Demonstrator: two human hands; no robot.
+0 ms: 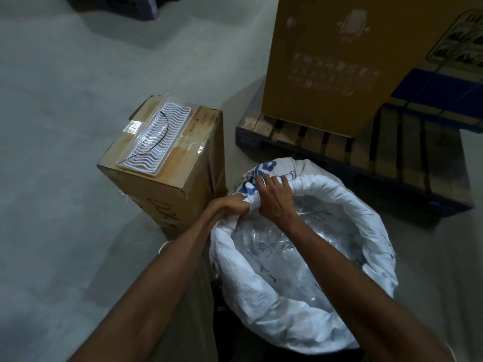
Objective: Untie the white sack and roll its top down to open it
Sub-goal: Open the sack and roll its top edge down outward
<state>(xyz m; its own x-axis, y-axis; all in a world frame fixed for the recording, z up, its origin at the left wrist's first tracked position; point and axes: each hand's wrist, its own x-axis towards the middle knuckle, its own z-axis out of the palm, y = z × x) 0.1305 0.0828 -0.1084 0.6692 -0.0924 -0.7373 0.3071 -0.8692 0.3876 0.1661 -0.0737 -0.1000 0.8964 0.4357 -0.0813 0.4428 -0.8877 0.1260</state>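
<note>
The white sack (261, 291) stands open on the floor at lower right, its top rolled into a thick ring around the mouth. Blue print shows on its far left side. A clear plastic liner (298, 246) lies crumpled inside. My left hand (230, 205) is clenched on the rolled rim at the sack's far left. Right beside it, my right hand (274, 197) grips the same rim from inside, fingers curled over the fabric.
A cardboard box (146, 184) stands left of the sack, with a white wavy plastic tray (159, 134) and a black cable tie (162, 131) on top. A blue-edged wooden pallet (366, 152) carrying a tall brown carton (339, 56) sits behind. Grey concrete floor lies to the left.
</note>
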